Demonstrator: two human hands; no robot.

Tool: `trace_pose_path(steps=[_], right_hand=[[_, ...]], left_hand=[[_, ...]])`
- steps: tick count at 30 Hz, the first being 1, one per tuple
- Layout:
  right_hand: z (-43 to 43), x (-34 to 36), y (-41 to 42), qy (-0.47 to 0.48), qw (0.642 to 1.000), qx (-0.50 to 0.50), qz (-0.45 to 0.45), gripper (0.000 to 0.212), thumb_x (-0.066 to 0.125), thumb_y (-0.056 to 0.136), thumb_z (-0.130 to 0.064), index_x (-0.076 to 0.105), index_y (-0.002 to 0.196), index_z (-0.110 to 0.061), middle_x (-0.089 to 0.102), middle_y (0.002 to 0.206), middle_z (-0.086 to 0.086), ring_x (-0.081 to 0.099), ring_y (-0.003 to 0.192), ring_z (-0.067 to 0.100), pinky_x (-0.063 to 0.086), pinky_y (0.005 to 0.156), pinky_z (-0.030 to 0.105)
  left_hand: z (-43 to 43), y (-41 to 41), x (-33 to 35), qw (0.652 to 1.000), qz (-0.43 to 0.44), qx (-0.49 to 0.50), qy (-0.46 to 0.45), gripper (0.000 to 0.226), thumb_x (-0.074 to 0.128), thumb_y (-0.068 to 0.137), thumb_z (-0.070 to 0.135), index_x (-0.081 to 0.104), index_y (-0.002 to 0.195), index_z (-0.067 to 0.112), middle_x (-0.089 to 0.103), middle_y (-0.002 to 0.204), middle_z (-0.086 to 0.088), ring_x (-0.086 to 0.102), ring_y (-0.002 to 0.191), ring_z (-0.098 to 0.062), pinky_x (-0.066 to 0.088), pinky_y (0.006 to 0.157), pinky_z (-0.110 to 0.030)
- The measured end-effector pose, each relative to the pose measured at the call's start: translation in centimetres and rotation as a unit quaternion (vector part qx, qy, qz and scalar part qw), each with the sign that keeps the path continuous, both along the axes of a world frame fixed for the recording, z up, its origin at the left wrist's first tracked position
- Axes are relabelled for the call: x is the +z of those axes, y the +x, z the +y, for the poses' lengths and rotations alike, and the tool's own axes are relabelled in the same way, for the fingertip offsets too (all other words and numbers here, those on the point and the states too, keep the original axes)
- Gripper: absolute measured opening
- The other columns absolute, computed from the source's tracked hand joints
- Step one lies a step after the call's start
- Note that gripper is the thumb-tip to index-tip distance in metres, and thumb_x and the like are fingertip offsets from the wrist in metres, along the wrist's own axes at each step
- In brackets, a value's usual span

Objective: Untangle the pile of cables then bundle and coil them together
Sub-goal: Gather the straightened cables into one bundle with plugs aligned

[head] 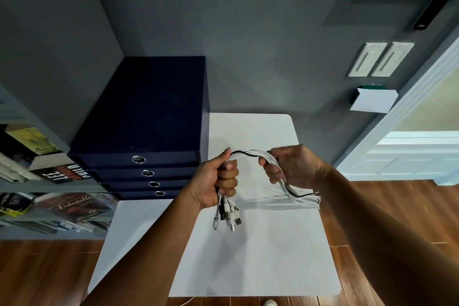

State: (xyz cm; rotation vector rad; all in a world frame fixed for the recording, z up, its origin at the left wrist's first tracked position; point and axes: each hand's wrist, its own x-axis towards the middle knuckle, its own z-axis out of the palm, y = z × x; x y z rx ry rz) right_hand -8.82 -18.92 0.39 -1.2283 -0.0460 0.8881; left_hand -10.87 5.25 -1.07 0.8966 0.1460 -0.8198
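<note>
Both hands grip a bundle of cables (250, 153) held above the counter (260, 261). The left hand (218, 181) is a fist round it just above the dangling plugs (229, 216), and the right hand (295, 169) curls its fingers round it further along. The bundle arches between them, and its loose lengths trail toward the counter's right edge. Bare counter runs to the near edge. A navy drawer box (149, 119) stands just left.
</note>
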Motion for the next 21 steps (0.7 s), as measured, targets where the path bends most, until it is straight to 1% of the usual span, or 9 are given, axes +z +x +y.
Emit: trace_pose_path(steps=[3,6,9,12,14,16,18,20,21], right_hand=[[-1.4,-0.8,-0.9,0.028,0.998,0.053,0.003,0.042,0.076,0.077,-0.033,0.068,0.105,-0.002,0.051,0.074,0.007,0.048,0.065,0.018,0.045,0.076,0.036],[-1.8,-0.8,-1.2,0.016,0.994,0.109,0.017,0.035,0.077,0.079,-0.019,0.069,0.106,0.001,0.06,0.077,0.013,0.059,0.07,0.023,0.05,0.087,0.045],[-1.0,0.3,-1.1,-0.099,0.984,0.147,-0.013,0.022,0.075,0.078,-0.009,0.072,0.098,0.001,0.066,0.08,0.016,0.065,0.071,0.026,0.054,0.076,0.036],[0.2,1.3,-0.5,-0.239,0.956,0.131,-0.11,0.012,0.074,0.082,-0.003,0.074,0.094,-0.001,0.068,0.079,0.014,0.064,0.068,0.021,0.053,0.069,0.028],[1.1,1.3,-0.1,-0.331,0.912,0.117,-0.214,0.004,0.078,0.081,-0.01,0.076,0.085,-0.011,0.069,0.072,0.01,0.06,0.062,0.015,0.049,0.064,0.022],[1.8,0.8,0.3,-0.404,0.854,0.092,-0.313,0.006,0.078,0.08,-0.018,0.075,0.077,-0.023,0.069,0.073,0.002,0.06,0.062,0.012,0.048,0.065,0.023],[2.3,-0.1,0.3,-0.449,0.791,0.075,-0.41,0.002,0.073,0.085,-0.022,0.074,0.084,-0.023,0.061,0.078,-0.005,0.058,0.07,0.012,0.048,0.069,0.028],[2.4,-1.1,0.1,-0.474,0.724,0.074,-0.497,0.01,0.064,0.091,-0.025,0.071,0.088,-0.017,0.05,0.081,-0.006,0.051,0.072,0.015,0.042,0.067,0.03],[2.4,-1.4,0.0,-0.476,0.705,0.071,-0.521,0.014,0.061,0.092,-0.027,0.068,0.086,-0.016,0.046,0.081,-0.006,0.047,0.069,0.015,0.038,0.065,0.029]], left_hand=[[0.0,0.3,0.6,0.999,-0.021,-0.033,0.036,0.043,0.051,0.091,0.051,0.041,0.061,0.021,0.021,0.049,0.01,0.007,0.045,-0.009,0.018,0.039,-0.019],[0.3,0.6,1.8,0.993,-0.053,-0.071,0.076,0.044,0.051,0.089,0.05,0.041,0.058,0.02,0.021,0.049,0.009,0.008,0.045,-0.009,0.015,0.042,-0.02],[0.7,0.9,3.4,0.979,-0.117,-0.1,0.137,0.044,0.054,0.089,0.045,0.043,0.056,0.019,0.015,0.056,0.003,0.011,0.042,-0.007,0.013,0.044,-0.019],[1.1,1.1,4.4,0.942,-0.199,-0.13,0.235,0.046,0.056,0.096,0.04,0.043,0.06,0.015,0.012,0.061,-0.002,0.011,0.044,-0.01,0.015,0.045,-0.019],[1.2,1.1,4.6,0.917,-0.236,-0.146,0.287,0.046,0.053,0.101,0.039,0.045,0.065,0.012,0.016,0.056,0.0,0.011,0.045,-0.012,0.014,0.046,-0.02],[1.4,1.0,4.3,0.901,-0.248,-0.133,0.329,0.045,0.052,0.102,0.04,0.046,0.068,0.011,0.019,0.053,0.001,0.013,0.044,-0.012,0.015,0.046,-0.021],[1.5,0.7,3.7,0.894,-0.25,-0.108,0.355,0.045,0.052,0.102,0.041,0.046,0.069,0.01,0.022,0.051,0.002,0.015,0.043,-0.012,0.015,0.046,-0.021],[1.5,0.4,3.1,0.895,-0.247,-0.089,0.362,0.045,0.052,0.102,0.041,0.046,0.07,0.011,0.022,0.051,0.003,0.015,0.044,-0.012,0.015,0.046,-0.021],[1.6,0.3,2.9,0.899,-0.241,-0.08,0.358,0.044,0.053,0.102,0.041,0.045,0.07,0.011,0.022,0.051,0.004,0.015,0.044,-0.012,0.013,0.047,-0.021]])
